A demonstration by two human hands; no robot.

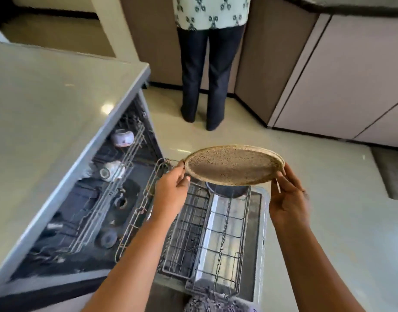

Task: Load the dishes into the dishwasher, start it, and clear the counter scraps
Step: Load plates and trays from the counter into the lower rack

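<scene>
A round speckled brown plate (232,165) hangs nearly level above the pulled-out lower rack (216,233) of the open dishwasher. My left hand (171,192) pinches the plate's left rim between thumb and fingers. My right hand (288,199) holds the right rim with its fingers under the edge. A dark bowl (227,191) sits in the rack's far end, partly hidden by the plate. The upper rack (117,199) inside the machine holds two white cups (122,137) (110,171) and dark dishes.
The dishwasher door (258,244) lies open flat over the floor. A grey counter (47,120) runs along the left. A person (207,75) stands at the far cabinets with their back to me. Beige cabinets (339,75) line the right side.
</scene>
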